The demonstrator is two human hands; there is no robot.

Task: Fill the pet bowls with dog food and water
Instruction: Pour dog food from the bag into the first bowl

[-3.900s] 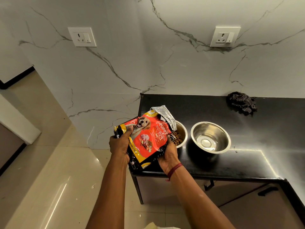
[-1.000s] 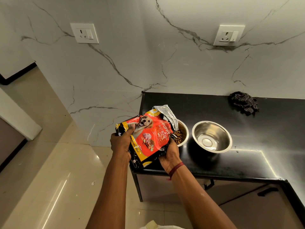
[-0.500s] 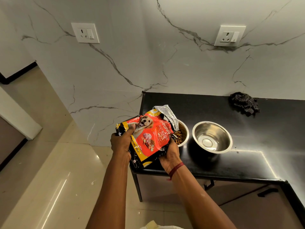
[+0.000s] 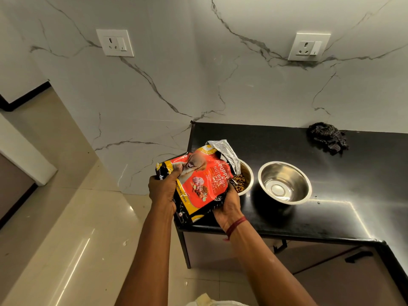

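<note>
A red, black and yellow dog food bag (image 4: 204,184) is tilted with its torn silver mouth over the left steel bowl (image 4: 246,180), which holds brown kibble (image 4: 239,182). My left hand (image 4: 162,191) grips the bag's bottom end at the left. My right hand (image 4: 227,206) grips it from underneath, close to the bowl. A second steel bowl (image 4: 284,182) stands just to the right with only bare metal showing inside. Both bowls sit on the black countertop (image 4: 331,217).
A dark checked cloth (image 4: 327,138) lies crumpled at the back of the counter by the marble wall. Two wall sockets (image 4: 114,43) (image 4: 309,47) sit above. The counter's left edge is beside the bag; below it are cabinet fronts with handles (image 4: 357,256) and a tiled floor.
The bag stays tilted over the left bowl in both hands. Its upper face now looks crumpled and blurred. The bowls have not moved.
</note>
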